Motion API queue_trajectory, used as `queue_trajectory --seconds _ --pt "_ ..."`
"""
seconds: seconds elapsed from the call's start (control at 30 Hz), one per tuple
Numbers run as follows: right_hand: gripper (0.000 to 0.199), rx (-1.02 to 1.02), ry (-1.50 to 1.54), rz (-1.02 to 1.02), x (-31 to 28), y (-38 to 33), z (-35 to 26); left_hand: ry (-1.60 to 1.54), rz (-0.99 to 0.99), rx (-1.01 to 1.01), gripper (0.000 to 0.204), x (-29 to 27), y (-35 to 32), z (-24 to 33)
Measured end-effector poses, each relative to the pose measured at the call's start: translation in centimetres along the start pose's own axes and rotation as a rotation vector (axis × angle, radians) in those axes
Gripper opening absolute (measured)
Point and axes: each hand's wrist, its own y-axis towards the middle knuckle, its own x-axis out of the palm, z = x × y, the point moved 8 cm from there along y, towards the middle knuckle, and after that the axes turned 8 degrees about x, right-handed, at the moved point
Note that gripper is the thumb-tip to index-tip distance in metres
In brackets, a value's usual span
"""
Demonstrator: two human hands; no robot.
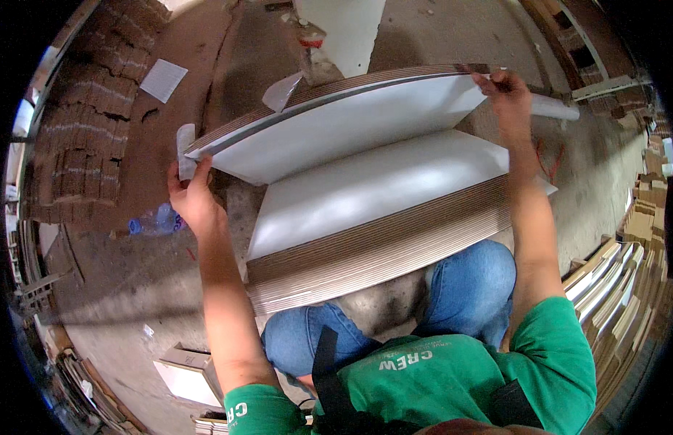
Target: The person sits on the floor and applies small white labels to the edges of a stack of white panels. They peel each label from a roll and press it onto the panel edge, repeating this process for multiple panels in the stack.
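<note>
At the stack's (384,228) far edge: sheets (351,123), raised, tilted, white face inward.
Left hand (193,199): gripping their left corner.
Right hand (509,94): pinching the right corner.
Sheet edges: best kept flush, both corners lifted evenly.

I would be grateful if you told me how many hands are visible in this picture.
2. The left hand grips the left end of the raised white-faced sheets; the right hand grips their right end. No other hands show.
</note>
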Motion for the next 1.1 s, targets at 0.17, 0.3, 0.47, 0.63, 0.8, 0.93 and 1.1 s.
queue_trajectory --seconds 0.17,0.3,0.47,0.63,0.8,0.93,1.1 --pt "0.022 -0.067 0.327 -0.195 0.7 -1.8 -3.0 -0.065 -0.115 -0.057 0.063 0.7 -1.3 2.3" --pt "0.021 -0.173 0.183 -0.133 4.1 -2.8 -2.9 -0.022 0.033 -0.129 0.064 -0.9 -0.6 1.7" --pt "0.025 -0.596 -0.035 0.021 7.2 -3.4 -3.9 -0.087 0.068 0.015 0.05 0.2 0.8 -0.1" --pt "0.026 -0.641 -0.198 0.146 5.8 -3.0 -2.7 -0.054 0.078 0.028 0.045 0.3 0.5 -0.5" --pt "0.029 -0.222 -0.082 0.258 -0.6 0.1 1.4 0.028 0.053 0.106 0.053 0.1 0.2 0.3" --pt "0.022 -0.141 0.204 0.072 -1.2 0.3 2.3 0.06 -0.004 0.075 0.061 0.0 -0.1 0.5" --pt "0.019 -0.56 -0.092 -0.087 2.7 -5.0 -7.0 -0.033 -0.097 -0.054 0.068 -0.8 -0.4 0.3"
